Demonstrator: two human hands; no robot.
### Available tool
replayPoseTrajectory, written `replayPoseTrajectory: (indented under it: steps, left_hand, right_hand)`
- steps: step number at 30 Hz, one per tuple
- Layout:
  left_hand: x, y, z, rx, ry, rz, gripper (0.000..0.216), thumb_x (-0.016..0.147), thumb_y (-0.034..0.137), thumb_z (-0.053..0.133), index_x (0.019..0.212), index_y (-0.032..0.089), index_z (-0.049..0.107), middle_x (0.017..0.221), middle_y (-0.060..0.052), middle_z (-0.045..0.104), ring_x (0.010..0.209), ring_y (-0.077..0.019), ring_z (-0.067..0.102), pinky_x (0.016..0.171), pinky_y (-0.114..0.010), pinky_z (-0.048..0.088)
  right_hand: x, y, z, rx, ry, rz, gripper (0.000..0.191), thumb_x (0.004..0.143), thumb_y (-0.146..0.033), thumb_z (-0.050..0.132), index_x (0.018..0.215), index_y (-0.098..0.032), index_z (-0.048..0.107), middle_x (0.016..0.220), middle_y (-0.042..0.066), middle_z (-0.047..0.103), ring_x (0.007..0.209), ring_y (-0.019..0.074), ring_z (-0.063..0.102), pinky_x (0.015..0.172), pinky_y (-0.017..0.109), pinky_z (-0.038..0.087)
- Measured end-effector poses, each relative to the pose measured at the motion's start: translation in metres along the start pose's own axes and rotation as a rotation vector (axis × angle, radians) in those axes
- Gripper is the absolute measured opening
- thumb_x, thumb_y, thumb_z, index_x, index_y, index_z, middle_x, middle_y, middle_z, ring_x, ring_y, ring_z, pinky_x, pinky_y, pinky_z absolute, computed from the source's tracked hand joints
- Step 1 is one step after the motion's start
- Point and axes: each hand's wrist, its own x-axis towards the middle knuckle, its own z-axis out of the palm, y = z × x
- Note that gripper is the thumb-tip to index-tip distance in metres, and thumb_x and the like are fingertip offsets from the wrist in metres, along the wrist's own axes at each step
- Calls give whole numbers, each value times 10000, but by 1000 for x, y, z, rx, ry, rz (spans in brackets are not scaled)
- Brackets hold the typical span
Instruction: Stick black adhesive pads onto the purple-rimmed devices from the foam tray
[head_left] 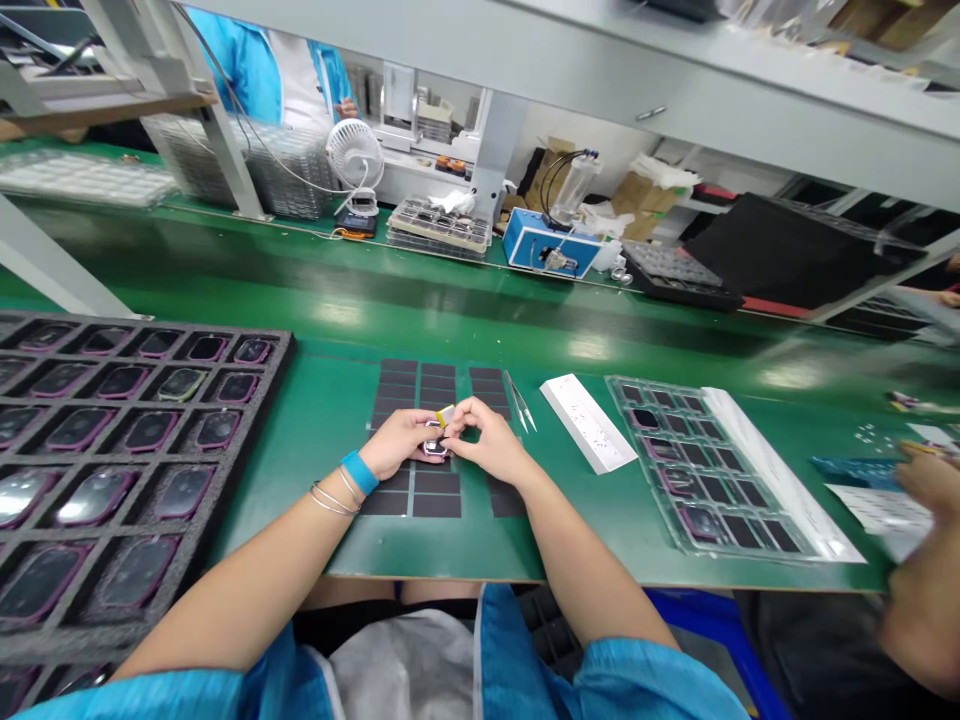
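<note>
My left hand [403,440] is closed round a small watch case [434,448] with a pinkish rim. A small pale piece with a yellow edge [445,416] stands up at the case, between my hands. My right hand [484,440] meets the case from the right with thumb and finger pinched; whatever they grip is too small to make out. Below my hands lie rows of dark rectangular pads [437,482] on the green bench. A pair of tweezers [520,402] rests to the right of my right hand.
On the left is a grey foam tray [281,365] of purple-rimmed watch cases. A white box [588,423] and a clear plastic tray [652,500] lie to the right. A co-worker's hand [930,475] is at far right. A fan [355,155] and blue device [550,245] stand behind.
</note>
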Motion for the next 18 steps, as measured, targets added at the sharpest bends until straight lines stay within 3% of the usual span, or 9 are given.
replayPoseTrajectory:
  steps: [9,13,16,18]
  left_hand:
    - [1,-2,-1,-16,10,14,323,559,303,808,794,113,695,697,-39,659,602,-116,597,586,-272,553]
    - [3,-4,-3,-29,39,32,317,576,268,800,832,119,686,744,-52,676,614,-129,615,569,-274,555]
    - [3,-5,-4,-28,29,20,330,595,269,790,869,120,681,742,-59,683,636,-152,639,577,-285,558]
    - [4,-5,-5,-25,5,5,354,605,281,784,903,120,680,740,-65,690,648,-169,655,593,-297,559]
  right_hand:
    - [-3,-8,7,-239,28,-69,200,751,-155,615,859,-227,463,785,-20,625,744,150,616,767,321,466]
    - [-3,-4,14,-364,173,-115,205,711,-131,646,836,-220,511,851,19,607,839,185,583,836,370,453]
    - [0,4,14,-239,346,8,376,632,-223,741,957,-212,553,990,65,592,910,210,569,805,365,483]
    - [3,9,12,-31,330,156,377,661,-321,727,988,-205,577,974,66,618,853,193,599,754,340,504]
